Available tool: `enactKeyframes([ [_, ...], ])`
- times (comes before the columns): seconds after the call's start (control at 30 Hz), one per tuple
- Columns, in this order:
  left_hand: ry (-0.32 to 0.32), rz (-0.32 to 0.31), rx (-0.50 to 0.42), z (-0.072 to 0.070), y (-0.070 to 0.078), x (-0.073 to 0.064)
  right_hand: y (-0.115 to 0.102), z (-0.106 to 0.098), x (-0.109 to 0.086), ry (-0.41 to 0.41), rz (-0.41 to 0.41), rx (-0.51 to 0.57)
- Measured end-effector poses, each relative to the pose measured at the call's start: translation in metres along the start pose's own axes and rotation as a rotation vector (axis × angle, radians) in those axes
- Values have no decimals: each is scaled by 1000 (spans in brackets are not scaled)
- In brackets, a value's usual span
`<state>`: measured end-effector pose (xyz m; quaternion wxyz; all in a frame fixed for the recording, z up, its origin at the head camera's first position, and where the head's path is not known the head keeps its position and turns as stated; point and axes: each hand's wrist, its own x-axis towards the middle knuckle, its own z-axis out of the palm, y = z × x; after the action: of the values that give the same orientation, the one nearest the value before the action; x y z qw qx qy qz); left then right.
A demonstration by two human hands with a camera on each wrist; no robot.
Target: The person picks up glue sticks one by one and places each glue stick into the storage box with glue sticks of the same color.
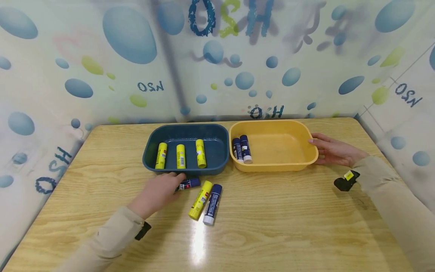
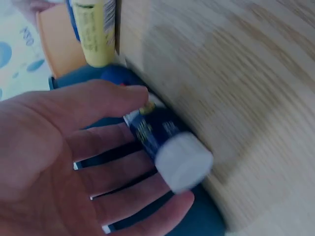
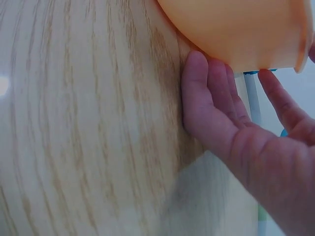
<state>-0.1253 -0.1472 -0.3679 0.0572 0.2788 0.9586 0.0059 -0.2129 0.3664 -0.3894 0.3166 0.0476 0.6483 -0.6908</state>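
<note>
My left hand [image 1: 157,192] is at the front of the dark blue bin [image 1: 217,166]. Between its thumb and fingers it holds a dark blue glue stick [image 2: 160,130], whose white end points toward the left wrist camera. Beside it on the table lie a yellow glue stick [image 1: 200,200] and another dark blue glue stick [image 1: 212,204]. At the right end of the yellow bin [image 1: 275,167], my right hand [image 1: 334,151] grips the rim, thumb over the edge and fingers against the outer wall [image 3: 236,34].
Three yellow glue sticks [image 1: 181,156] lie spaced apart inside the dark blue bin. Two dark blue glue sticks [image 1: 245,149] lean at the left end of the yellow bin. The bins stand side by side at the back of the wooden table [image 1: 272,219], before a patterned wall [image 1: 238,56].
</note>
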Motion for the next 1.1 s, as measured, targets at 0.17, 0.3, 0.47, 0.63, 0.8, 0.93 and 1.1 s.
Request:
enactKeyframes([
  [0.17,51,14,62,3,10,6,0,-1,1,2,-2,-14],
  [0.3,40,10,63,1,12,9,1,-2,2,1,-8,-25],
  [0.47,-8,3,33,-1,14,11,2,-2,1,0,-13,-27],
  [0.63,-40,18,-16,-9,21,11,2,-2,1,-9,-16,-12],
  [0.8,-51,38,-137,-26,30,15,1,-3,0,-5,-13,2],
  [0.93,-75,72,-259,-42,34,25,1,-2,0,-1,-10,1],
  [1.1,-164,62,-412,-61,34,44,1,-1,1,10,-8,-21],
])
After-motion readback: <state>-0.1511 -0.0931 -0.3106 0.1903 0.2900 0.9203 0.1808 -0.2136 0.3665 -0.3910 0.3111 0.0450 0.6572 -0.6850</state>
